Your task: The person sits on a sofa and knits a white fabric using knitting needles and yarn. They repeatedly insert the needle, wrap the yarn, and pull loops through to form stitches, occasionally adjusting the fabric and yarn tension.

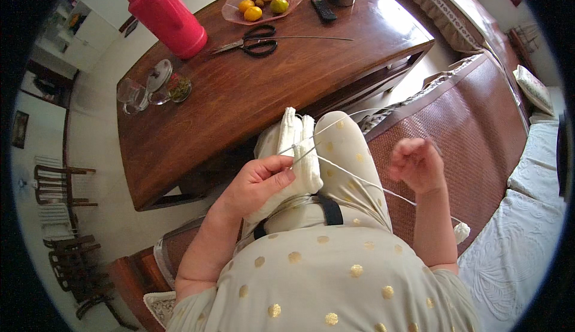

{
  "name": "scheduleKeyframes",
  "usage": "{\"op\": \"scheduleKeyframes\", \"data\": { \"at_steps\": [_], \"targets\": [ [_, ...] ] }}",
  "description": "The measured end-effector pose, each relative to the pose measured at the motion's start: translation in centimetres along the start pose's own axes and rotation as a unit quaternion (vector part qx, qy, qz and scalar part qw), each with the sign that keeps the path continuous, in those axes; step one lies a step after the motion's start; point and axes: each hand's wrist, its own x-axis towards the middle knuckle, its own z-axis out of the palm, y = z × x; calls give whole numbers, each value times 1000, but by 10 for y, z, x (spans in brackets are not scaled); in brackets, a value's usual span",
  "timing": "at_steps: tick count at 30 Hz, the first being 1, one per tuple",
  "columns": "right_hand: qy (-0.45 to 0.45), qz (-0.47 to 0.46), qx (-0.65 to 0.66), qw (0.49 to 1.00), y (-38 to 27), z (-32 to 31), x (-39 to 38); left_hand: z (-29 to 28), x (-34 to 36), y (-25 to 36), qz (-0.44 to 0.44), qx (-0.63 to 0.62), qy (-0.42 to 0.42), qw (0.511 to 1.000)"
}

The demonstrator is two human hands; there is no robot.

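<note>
Both hands (pixel 335 173): thin white yarn (pixel 353 179), soft folded cloth (pixel 296 146).

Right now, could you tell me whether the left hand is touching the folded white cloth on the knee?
Touching. The head view shows the left hand resting on the folded white cloth, its fingers pinching the white thread against it.

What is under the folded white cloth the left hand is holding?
The folded white cloth rests on the person's knee in cream gold-dotted fabric. The left hand has its grip on the cloth's lower edge, so what is beneath that part is hidden.
</note>
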Motion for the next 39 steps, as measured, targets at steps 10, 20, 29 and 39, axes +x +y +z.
{"op": "scheduleKeyframes", "data": {
  "at_steps": [10,20,29,39],
  "targets": [
    [-140,-373,-657,640,66,72,99,-2,-6,14,-35,-83,-1,996],
    [-181,-412,-694,562,31,106,87,-4,-16,40,-8,-18,-58,998],
    [-182,-446,-729,487,-26,154,74,25,-28,98,264,295,-112,912],
    [-80,-401,-721,560,-39,166,85,34,-21,135,232,322,-39,917]
  ]
}}
